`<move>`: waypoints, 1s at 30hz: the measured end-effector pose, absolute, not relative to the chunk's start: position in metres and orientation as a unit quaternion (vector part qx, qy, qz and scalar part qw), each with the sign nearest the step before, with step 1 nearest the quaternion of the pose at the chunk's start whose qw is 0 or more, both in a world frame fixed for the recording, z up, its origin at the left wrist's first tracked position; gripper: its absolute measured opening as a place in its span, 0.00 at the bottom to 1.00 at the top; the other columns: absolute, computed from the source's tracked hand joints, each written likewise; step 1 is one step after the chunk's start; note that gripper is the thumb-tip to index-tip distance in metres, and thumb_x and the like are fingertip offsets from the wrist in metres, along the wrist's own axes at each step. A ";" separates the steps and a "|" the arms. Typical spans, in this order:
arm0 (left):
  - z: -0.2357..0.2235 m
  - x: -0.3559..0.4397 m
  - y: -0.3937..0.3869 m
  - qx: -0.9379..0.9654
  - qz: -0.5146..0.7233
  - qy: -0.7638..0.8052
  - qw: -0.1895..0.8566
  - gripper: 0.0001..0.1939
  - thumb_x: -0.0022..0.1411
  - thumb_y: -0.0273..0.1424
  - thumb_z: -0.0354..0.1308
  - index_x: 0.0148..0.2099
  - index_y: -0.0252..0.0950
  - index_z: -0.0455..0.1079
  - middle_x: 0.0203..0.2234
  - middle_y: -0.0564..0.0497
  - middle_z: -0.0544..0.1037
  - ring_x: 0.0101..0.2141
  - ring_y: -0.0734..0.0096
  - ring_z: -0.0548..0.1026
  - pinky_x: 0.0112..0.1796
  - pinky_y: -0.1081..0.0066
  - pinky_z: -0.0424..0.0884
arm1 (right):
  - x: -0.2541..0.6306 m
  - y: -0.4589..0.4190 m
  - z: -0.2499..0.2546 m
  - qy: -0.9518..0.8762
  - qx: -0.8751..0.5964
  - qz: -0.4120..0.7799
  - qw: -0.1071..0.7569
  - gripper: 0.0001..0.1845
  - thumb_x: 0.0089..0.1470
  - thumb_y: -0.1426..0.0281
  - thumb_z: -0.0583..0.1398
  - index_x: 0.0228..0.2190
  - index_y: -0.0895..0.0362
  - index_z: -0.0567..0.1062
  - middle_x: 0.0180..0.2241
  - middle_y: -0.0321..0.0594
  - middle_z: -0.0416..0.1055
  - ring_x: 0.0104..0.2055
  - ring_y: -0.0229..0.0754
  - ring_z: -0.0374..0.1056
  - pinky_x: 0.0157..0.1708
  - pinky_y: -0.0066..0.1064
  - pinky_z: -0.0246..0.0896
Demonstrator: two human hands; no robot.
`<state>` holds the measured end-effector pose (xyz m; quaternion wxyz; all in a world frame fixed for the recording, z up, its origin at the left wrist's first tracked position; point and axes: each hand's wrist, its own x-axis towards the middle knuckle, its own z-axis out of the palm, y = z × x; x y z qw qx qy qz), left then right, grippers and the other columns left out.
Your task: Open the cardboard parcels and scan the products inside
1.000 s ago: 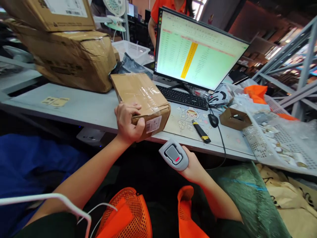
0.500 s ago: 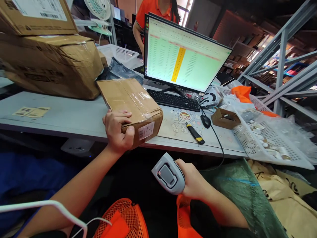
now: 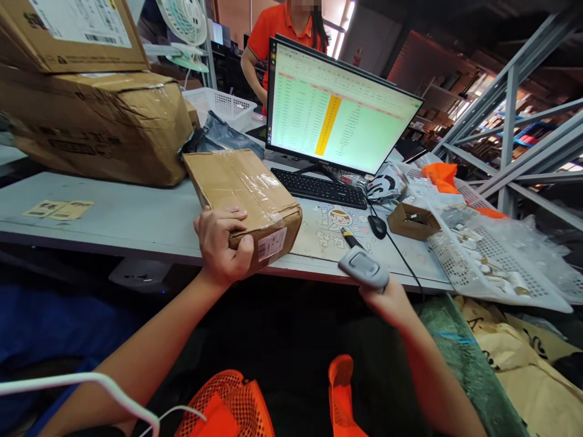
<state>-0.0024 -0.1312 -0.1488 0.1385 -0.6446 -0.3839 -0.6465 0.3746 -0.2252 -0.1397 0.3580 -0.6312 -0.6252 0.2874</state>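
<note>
A taped cardboard box [image 3: 241, 188] lies at the table's front edge, a barcode label [image 3: 272, 244] on its near side. My left hand [image 3: 223, 246] grips the box's near left corner, thumb on the near side and fingers on top. In my right hand [image 3: 385, 297] is a grey barcode scanner [image 3: 363, 268], held by its handle just off the table's front edge. The scanner partly covers a black and yellow utility knife [image 3: 350, 237] lying on the table; only the knife's far end shows.
Larger cartons [image 3: 100, 127] are stacked at the left. A monitor [image 3: 339, 103], keyboard [image 3: 321, 187] and mouse [image 3: 377, 226] stand behind. A small open box [image 3: 412, 221] and a white basket [image 3: 492, 255] are at the right. Beyond the monitor stands a person in orange [image 3: 273, 36].
My right hand has carried the barcode scanner rightward and up, from below the table edge to over the utility knife. My left hand keeps its hold on the cardboard box.
</note>
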 end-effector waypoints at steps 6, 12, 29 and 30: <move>-0.147 -0.004 -0.133 -0.648 -0.640 -0.392 0.132 0.09 0.58 0.36 0.58 0.40 0.42 0.63 0.39 0.45 0.80 0.47 0.48 0.79 0.59 0.40 0.64 | 0.483 -0.142 -0.146 -0.477 -0.798 0.195 0.312 0.21 0.51 0.59 0.66 0.40 0.62 0.83 0.28 0.45 0.81 0.36 0.54 0.78 0.39 0.39 0.72; -0.149 -0.007 -0.130 -0.656 -0.645 -0.361 0.151 0.09 0.59 0.33 0.60 0.41 0.41 0.64 0.40 0.45 0.81 0.47 0.50 0.80 0.60 0.44 0.65 | 0.518 -0.129 -0.141 -0.471 -0.866 -0.014 0.166 0.24 0.62 0.58 0.62 0.43 0.68 0.84 0.44 0.63 0.80 0.50 0.59 0.76 0.48 0.40 0.70; -0.149 -0.016 -0.137 -0.682 -0.619 -0.359 0.150 0.10 0.59 0.25 0.62 0.42 0.39 0.66 0.42 0.43 0.81 0.48 0.52 0.79 0.63 0.42 0.63 | 0.360 0.110 -0.158 -0.659 -0.745 -0.040 0.099 0.28 0.71 0.58 0.53 0.57 0.65 0.78 0.69 0.63 0.62 0.72 0.63 0.51 0.69 0.53 0.49; -0.148 -0.016 -0.137 -0.685 -0.617 -0.357 0.148 0.10 0.59 0.24 0.62 0.42 0.38 0.66 0.42 0.43 0.80 0.48 0.53 0.79 0.64 0.42 0.63 | 0.356 0.115 -0.158 -0.656 -0.747 -0.044 0.100 0.28 0.71 0.59 0.52 0.57 0.67 0.78 0.68 0.65 0.62 0.72 0.63 0.52 0.68 0.54 0.49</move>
